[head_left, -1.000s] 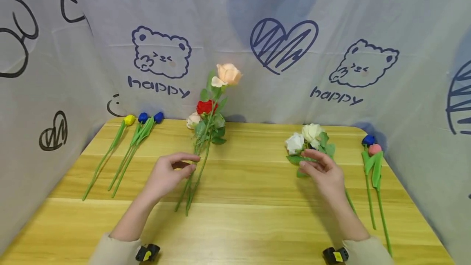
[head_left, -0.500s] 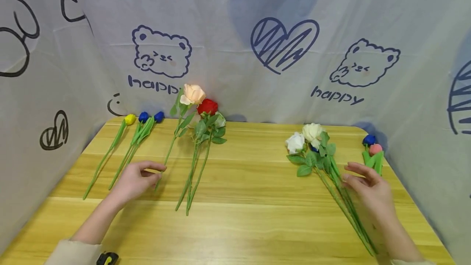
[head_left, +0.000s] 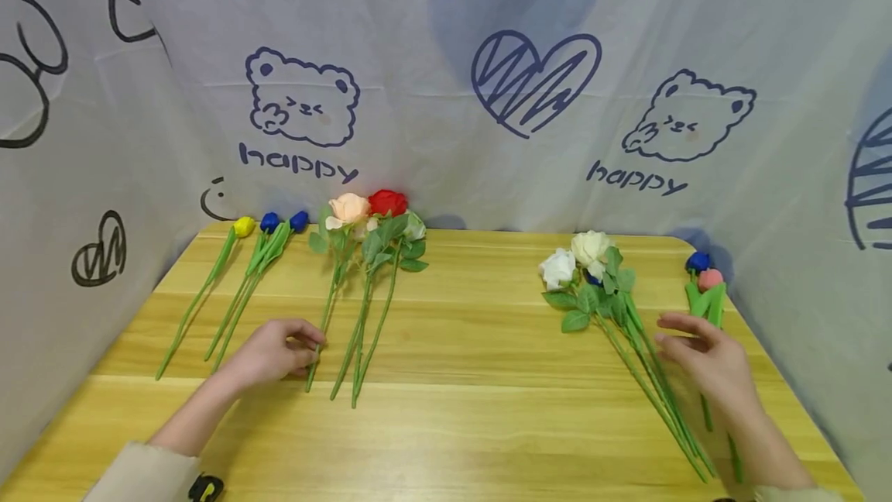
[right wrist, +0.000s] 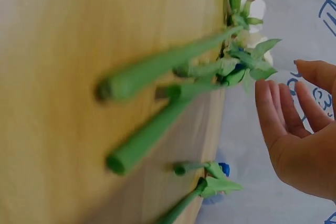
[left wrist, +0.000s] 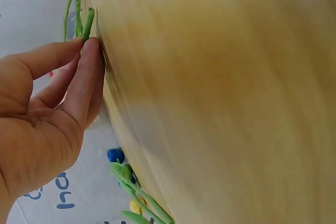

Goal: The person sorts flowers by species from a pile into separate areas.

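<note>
My left hand [head_left: 279, 348] pinches the lower stem [left wrist: 88, 24] of a peach rose [head_left: 348, 210] between thumb and fingertips, low over the table. The rose lies just left of a red rose [head_left: 388, 203] and other roses with green leaves. My right hand [head_left: 714, 366] holds nothing; its fingers are loosely bent, with a gap between thumb and fingers in the right wrist view. It hovers between the white roses [head_left: 591, 248] on its left and a pink tulip [head_left: 710, 280] beside a blue tulip [head_left: 698, 262], partly covering the tulips' stems.
On the far left of the wooden table [head_left: 481, 409] lie a yellow tulip [head_left: 244, 226] and two blue tulips [head_left: 269, 222]. A cloth backdrop [head_left: 418, 99] with drawn bears and hearts rises along the table's back and sides.
My left hand has moved left and lowered the peach rose onto the table beside the red one. My right hand has moved right, away from the white roses.
</note>
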A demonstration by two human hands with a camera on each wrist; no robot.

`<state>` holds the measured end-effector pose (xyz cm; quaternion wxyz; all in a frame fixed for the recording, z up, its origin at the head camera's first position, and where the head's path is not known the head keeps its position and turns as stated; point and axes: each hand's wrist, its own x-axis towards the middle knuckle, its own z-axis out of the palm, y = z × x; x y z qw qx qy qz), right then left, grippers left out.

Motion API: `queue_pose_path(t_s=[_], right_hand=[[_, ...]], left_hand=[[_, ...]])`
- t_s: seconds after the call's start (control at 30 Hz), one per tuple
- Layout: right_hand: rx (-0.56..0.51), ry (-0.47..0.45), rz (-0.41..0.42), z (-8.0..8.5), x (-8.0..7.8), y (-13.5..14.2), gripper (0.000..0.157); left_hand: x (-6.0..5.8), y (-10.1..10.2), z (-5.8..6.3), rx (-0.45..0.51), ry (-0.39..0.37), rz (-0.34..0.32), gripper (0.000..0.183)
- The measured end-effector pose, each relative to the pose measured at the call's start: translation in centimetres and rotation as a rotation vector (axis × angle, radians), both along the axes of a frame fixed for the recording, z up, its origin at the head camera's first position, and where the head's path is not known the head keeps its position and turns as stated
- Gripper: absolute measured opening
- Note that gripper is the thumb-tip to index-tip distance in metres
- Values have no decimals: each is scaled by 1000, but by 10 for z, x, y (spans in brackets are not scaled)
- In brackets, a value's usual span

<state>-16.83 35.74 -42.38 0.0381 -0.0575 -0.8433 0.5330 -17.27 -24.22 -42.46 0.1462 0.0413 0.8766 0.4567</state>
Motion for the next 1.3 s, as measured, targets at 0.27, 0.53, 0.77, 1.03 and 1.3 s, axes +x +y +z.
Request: queue_pose_path(t_s=[0.27, 0.53, 0.77, 1.03, 1.3], right_hand=[[355, -147, 149, -3, -17, 6, 52], [360, -171, 200, -10, -22, 7, 44], [322, -173, 214, -12, -25, 6, 38], [252, -212, 216, -12, -26, 5, 38], [195, -260, 163, -12, -22, 7, 42]], left_hand=[[-2, 0, 0, 4, 6, -6, 21], [-4, 2, -1, -4, 20, -10, 20], [-5, 2, 1, -29, 30, 0, 20], [-7, 3, -1, -12, 25, 25, 20], [-6, 3, -5, -25, 32, 14, 24]])
